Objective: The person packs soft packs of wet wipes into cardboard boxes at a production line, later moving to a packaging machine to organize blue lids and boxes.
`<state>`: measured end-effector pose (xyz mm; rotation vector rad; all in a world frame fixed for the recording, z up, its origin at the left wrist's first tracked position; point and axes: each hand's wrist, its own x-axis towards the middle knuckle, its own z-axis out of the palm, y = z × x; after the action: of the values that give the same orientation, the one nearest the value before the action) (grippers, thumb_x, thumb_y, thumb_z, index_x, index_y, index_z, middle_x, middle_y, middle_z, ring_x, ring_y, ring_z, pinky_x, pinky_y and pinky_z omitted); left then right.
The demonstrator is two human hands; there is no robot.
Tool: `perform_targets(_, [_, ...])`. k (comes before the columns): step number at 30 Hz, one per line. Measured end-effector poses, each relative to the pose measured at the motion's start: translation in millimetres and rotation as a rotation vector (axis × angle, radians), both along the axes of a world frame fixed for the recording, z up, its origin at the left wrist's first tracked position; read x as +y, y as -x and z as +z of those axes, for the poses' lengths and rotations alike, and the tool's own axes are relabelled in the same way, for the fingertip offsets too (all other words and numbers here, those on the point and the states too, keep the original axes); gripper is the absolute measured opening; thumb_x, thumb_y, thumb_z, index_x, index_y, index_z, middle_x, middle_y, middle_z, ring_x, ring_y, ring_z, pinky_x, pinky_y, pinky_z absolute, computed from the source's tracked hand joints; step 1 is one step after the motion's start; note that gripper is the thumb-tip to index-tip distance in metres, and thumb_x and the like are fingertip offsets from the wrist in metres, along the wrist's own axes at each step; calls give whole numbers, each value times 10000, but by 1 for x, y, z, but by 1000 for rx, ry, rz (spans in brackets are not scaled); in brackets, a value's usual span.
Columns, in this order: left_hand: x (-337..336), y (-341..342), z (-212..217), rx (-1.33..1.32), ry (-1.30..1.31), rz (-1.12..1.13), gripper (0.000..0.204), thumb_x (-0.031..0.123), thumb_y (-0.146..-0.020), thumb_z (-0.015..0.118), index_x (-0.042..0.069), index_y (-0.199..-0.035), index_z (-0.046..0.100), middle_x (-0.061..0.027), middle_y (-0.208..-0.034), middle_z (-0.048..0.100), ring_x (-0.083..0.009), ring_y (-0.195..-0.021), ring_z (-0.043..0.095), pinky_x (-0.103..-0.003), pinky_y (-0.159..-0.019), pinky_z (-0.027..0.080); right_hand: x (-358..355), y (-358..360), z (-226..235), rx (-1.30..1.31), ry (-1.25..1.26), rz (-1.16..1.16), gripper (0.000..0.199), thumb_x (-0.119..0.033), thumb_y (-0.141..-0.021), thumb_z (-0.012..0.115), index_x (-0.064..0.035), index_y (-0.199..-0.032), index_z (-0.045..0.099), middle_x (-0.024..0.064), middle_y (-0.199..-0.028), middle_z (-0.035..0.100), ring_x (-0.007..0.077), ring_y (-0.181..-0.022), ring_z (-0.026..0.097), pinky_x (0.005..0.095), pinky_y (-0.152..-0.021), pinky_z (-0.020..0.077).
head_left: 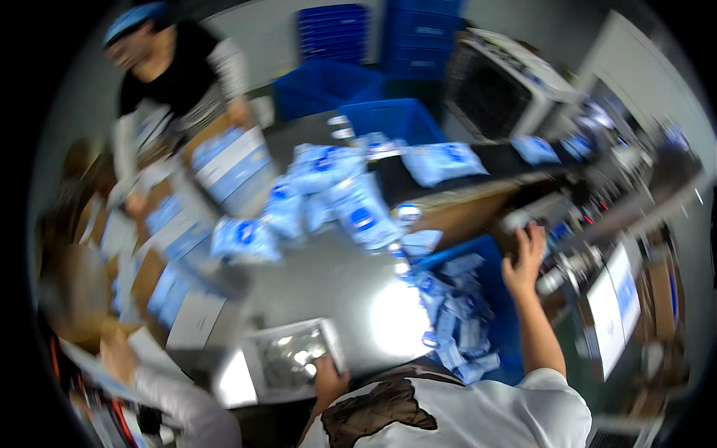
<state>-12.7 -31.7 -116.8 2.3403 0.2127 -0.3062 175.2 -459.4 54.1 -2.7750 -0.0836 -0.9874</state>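
My left hand (327, 382) is at the near edge of the metal table, closed on the right rim of a shallow white tray (334, 337) with a shiny, reflective inside. Part of the fingers is hidden by the rim. My right hand (526, 261) is stretched forward with its fingers apart, holding nothing, beside the machine and above the right side of a blue bin (508, 328). That bin holds many small light-blue packets (463, 317). Larger light-blue pouches (362, 213) lie heaped at the far side of the table.
A dark conveyor belt (500, 160) carries pouches (441, 163) from the machine (597, 194) at the right. Packed cardboard boxes (231, 168) line the left side. A person (179, 67) handles boxes at the far left; another person's hand (118, 358) grips a carton nearby. Another blue bin (392, 119) stands behind.
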Motion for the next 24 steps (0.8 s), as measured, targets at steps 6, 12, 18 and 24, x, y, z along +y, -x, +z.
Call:
perform_targets(6, [-11,-25,43,-397,-32,165,712,46,-696,666,-36,-1297,293,-239,-1214,301,-408,-1120,361,-460,-947,330,-169,178,40,621,-105,-1045,1030,-220,-639,722,-227,-1459,99,244,-1490,22,404,-1381,2,643,-1025,107])
perform_targets(12, [-43,-50,87,-403,25,15,570,-2,-740,612,1,-1255,368,-173,-1180,324,-313,-1012,431,-374,-825,404,-223,241,16,517,205,-1041,427,-101,-748,610,-98,-1170,546,136,-1053,568,307,-947,573,404,-807,489])
perform_targets(18, [-65,-68,91,-439,131,-186,469,-9,-734,616,25,-1176,462,-129,-1133,369,-226,-879,425,-329,-742,399,-171,283,101,377,347,-930,206,-81,-775,554,-82,-964,637,108,-871,593,288,-770,590,364,-661,497])
perform_targets(24, [-92,-102,103,-632,192,-357,370,61,-761,645,36,-1114,537,-138,-1290,372,-286,-1153,421,-390,-940,357,-5,324,303,8,51,-523,183,43,-678,619,7,-856,648,148,-833,669,282,-759,659,337,-693,506])
